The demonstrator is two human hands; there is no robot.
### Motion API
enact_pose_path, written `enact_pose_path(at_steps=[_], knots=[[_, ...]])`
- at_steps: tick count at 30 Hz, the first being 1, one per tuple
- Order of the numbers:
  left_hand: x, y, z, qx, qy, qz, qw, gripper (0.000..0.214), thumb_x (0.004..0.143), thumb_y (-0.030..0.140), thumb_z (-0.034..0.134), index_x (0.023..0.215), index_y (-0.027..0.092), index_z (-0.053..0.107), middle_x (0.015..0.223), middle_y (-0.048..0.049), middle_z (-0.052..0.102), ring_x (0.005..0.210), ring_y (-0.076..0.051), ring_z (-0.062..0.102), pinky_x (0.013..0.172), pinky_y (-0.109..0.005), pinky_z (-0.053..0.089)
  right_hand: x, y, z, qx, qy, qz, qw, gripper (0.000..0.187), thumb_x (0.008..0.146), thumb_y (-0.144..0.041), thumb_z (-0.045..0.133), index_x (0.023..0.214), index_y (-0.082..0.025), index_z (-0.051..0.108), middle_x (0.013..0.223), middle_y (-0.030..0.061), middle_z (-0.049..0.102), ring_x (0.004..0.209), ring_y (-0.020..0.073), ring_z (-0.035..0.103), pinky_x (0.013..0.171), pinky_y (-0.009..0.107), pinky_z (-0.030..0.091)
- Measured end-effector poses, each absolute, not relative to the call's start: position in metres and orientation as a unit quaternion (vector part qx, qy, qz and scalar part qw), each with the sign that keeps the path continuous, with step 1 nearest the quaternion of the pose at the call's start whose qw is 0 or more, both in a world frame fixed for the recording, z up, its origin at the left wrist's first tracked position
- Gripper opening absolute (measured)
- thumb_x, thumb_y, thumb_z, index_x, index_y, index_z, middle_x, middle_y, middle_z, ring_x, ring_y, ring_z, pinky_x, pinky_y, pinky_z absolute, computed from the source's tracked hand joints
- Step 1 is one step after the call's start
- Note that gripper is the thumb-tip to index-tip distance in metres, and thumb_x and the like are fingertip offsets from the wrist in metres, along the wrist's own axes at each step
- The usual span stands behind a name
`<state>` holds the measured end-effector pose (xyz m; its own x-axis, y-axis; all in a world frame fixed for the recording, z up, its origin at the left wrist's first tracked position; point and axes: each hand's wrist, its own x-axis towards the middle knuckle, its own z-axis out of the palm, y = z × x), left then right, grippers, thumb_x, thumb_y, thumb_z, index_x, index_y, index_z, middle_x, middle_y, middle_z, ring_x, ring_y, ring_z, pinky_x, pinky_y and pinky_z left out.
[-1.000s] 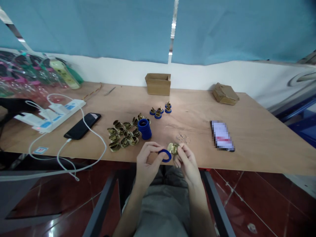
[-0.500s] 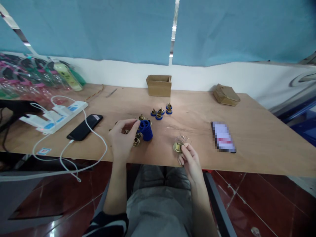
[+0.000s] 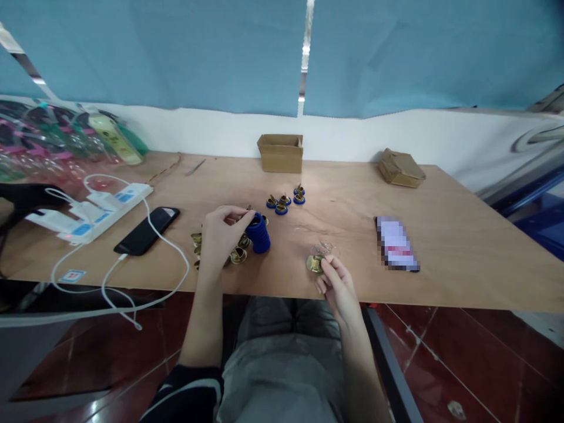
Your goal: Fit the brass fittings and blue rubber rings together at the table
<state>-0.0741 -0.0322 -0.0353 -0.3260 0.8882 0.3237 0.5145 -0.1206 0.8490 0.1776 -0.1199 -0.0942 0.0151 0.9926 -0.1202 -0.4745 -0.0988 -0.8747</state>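
A stack of blue rings (image 3: pixel 259 235) stands on the table, and the thumb and fingers of my left hand (image 3: pixel 222 230) pinch the rim of its top ring. Loose brass-coloured round metal pieces (image 3: pixel 238 254) lie beside and beneath that hand, partly hidden by it. Near the table's front edge, my right hand (image 3: pixel 338 281) grips another brass round piece (image 3: pixel 314 264) between thumb and fingers. Just behind it lies a tangle of thin wire rings (image 3: pixel 325 248). Farther back sit several brass pieces seated in blue rings (image 3: pixel 282 208).
An open cardboard box (image 3: pixel 281 155) stands by the wall, with a wrapped brown packet (image 3: pixel 401 168) at right. One phone (image 3: pixel 396 244) lies right; another phone (image 3: pixel 147 231) lies left beside a power strip (image 3: pixel 94 214) and white cables. Bottles (image 3: pixel 115 138) crowd the back left.
The view has shifted slightly. My left hand has come a little closer over the stack's top, where the top ring looked more tilted before. The right hand keeps its hold on the brass piece.
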Motion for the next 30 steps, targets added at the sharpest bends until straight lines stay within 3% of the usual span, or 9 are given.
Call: enact_pose_path(at_steps=[9,15,19,24,27,30], knots=[[-0.075,-0.029,-0.038,0.564,0.643,0.486,0.181,0.035,0.078,0.052,0.073,0.084,0.019,0.081,0.075,-0.0073,0.077,0.071,-0.021,0.067,0.065,-0.031,0.052,0.177,-0.120,-0.091,-0.401,-0.320,0.627,0.586,0.046,0.074,-0.054,0.086,0.073,-0.022,0.052,0.052,-0.0122,0.028,0.043,0.0061,0.028,0.046,0.022,0.028],[-0.070,-0.034,-0.035,0.547,0.637,0.511,0.182,0.033,0.084,0.051,0.068,0.088,0.020,0.079,0.080,-0.0066,0.077,0.070,-0.020,0.066,0.066,-0.031,0.052,0.177,-0.120,-0.093,-0.398,-0.336,0.618,0.589,0.043,0.078,-0.053,0.082,0.073,-0.022,0.053,0.054,-0.0108,0.033,0.043,0.0058,0.028,0.046,0.023,0.028],[-0.062,-0.052,-0.031,0.523,0.671,0.520,0.073,0.034,0.090,0.051,0.063,0.098,0.020,0.076,0.091,-0.0066,0.075,0.074,-0.020,0.063,0.072,-0.033,0.051,0.177,-0.120,-0.097,-0.400,-0.360,0.607,0.584,0.041,0.081,-0.053,0.081,0.076,-0.020,0.057,0.062,-0.0074,0.046,0.045,0.0049,0.032,0.047,0.022,0.027],[-0.040,-0.090,-0.031,0.495,0.690,0.528,-0.027,0.030,0.093,0.046,0.063,0.107,0.020,0.071,0.092,-0.0051,0.068,0.074,-0.019,0.056,0.076,-0.034,0.049,0.177,-0.121,-0.102,-0.401,-0.371,0.602,0.582,0.040,0.084,-0.049,0.080,0.075,-0.021,0.052,0.056,-0.0095,0.040,0.045,0.0059,0.030,0.048,0.023,0.024],[-0.016,-0.116,-0.046,0.504,0.666,0.548,0.053,0.026,0.096,0.044,0.059,0.098,0.020,0.070,0.083,-0.0031,0.066,0.069,-0.016,0.056,0.071,-0.031,0.048,0.174,-0.122,-0.102,-0.418,-0.388,0.586,0.575,0.042,0.082,-0.047,0.082,0.074,-0.023,0.049,0.055,-0.0100,0.038,0.046,0.0071,0.030,0.048,0.023,0.023],[0.007,-0.135,-0.070,0.523,0.615,0.510,0.297,0.029,0.095,0.048,0.060,0.103,0.022,0.070,0.086,-0.0038,0.072,0.073,-0.017,0.066,0.067,-0.028,0.053,0.171,-0.124,-0.097,-0.443,-0.428,0.552,0.562,0.041,0.078,-0.045,0.084,0.074,-0.023,0.049,0.059,-0.0093,0.036,0.051,0.0088,0.031,0.050,0.023,0.025]])
